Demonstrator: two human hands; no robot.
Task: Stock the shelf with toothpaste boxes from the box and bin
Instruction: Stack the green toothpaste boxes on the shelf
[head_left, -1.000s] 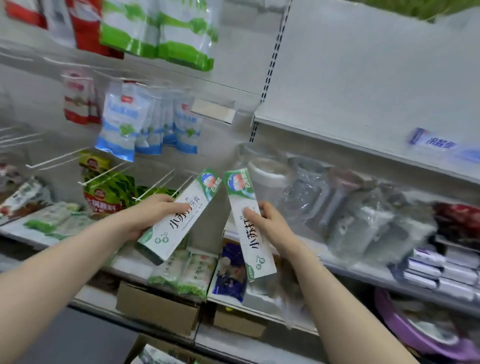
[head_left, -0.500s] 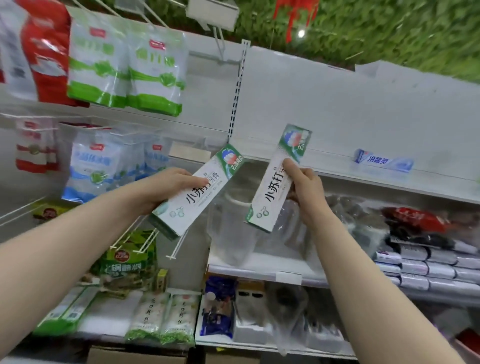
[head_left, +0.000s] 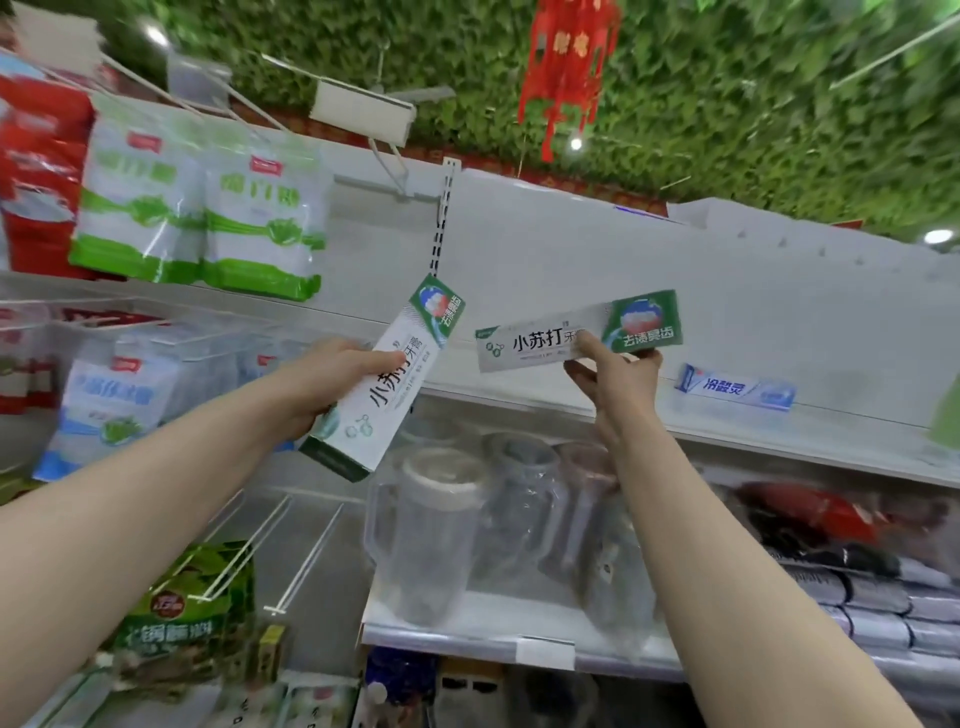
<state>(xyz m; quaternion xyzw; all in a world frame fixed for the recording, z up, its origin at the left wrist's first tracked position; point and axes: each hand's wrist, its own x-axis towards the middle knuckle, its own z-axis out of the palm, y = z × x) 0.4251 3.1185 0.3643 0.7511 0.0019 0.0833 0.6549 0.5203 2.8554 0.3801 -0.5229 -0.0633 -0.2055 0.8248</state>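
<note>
Both arms are stretched up toward the top white shelf (head_left: 519, 397). The right hand (head_left: 618, 382) pinches a white and green toothpaste box (head_left: 540, 343) from below, one finger laid across its printed front and the others tucked behind it. That box lies level, green end to the right, just over the left part of the shelf board; whether it touches the board I cannot tell. The left hand (head_left: 332, 379) is wrapped round a second toothpaste box (head_left: 374, 410) of the same kind, thumb across the front and fingers behind. This one slants, green end up and to the right, lower end down toward the left, in front of the shelf edge and left of the first box. The two boxes are near each other but apart. Further right on the same shelf lies a blue and white toothpaste box (head_left: 735, 387), flat and lengthwise, well clear of the right hand. On the shelf below stand clear plastic jugs (head_left: 431, 535) wrapped in film. To the left hang green and white bags (head_left: 202, 223), with blue and white bags (head_left: 114, 395) on pegs beneath them. Overhead there is leafy green covering (head_left: 779, 104) and a red hanging ornament (head_left: 566, 67).
</note>
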